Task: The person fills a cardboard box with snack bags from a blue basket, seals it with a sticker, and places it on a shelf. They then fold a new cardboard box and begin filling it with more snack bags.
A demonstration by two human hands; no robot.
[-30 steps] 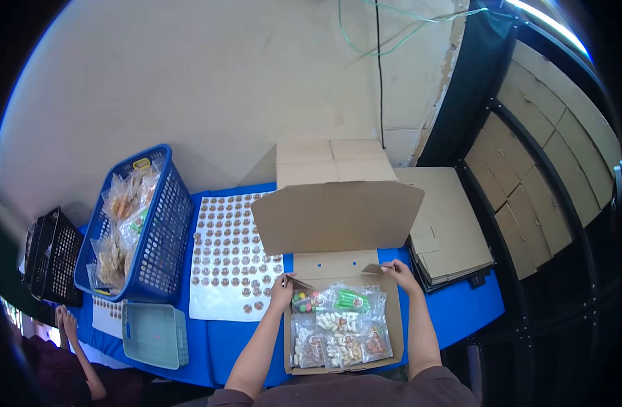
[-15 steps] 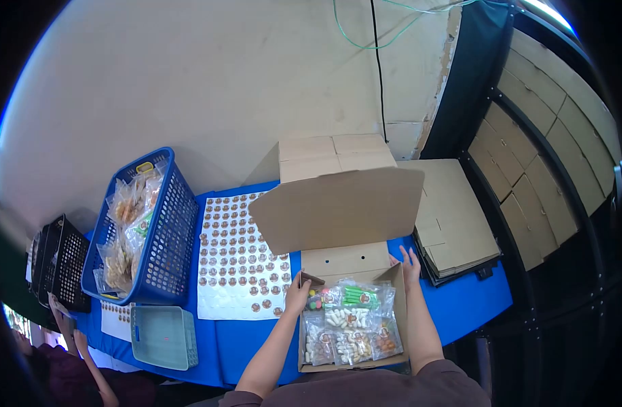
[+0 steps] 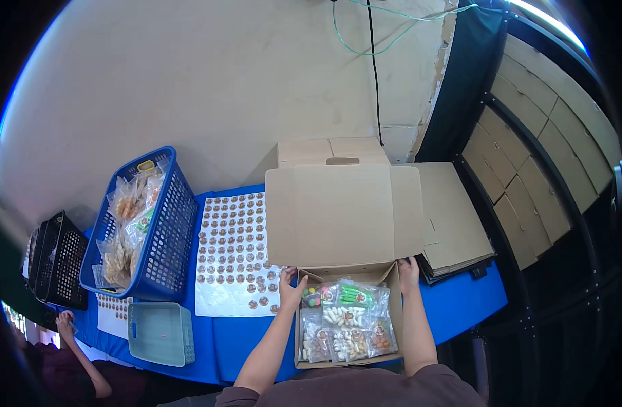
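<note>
A brown cardboard box [image 3: 396, 312] stands in front of me on the blue table, its lid [image 3: 331, 216] raised at the back. Clear packets fill it: one of green-wrapped sweets [image 3: 355, 294], one of colourful round pieces [image 3: 313, 298], white pieces [image 3: 345, 316] in the middle, and nut-like pieces [image 3: 380, 339] at front right. My left hand [image 3: 292, 290] is closed around the box's back left corner, thumb inside near a folded flap. At the back right corner, my right hand [image 3: 409, 275] grips the side wall; some of its fingers are hidden.
A sheet of round stickers [image 3: 233, 298] lies left of the box. Beyond it are a blue basket [image 3: 172, 237] of packets, a pale green tray [image 3: 160, 356] and a black basket [image 3: 70, 264]. Flat cardboard [image 3: 457, 217] is stacked at right. A co-worker's hand [image 3: 65, 325] shows at far left.
The lid has tipped back from leaning over the box to standing upright, its inner face showing. My right hand has closed on the back right corner. The co-worker's hands have moved lower.
</note>
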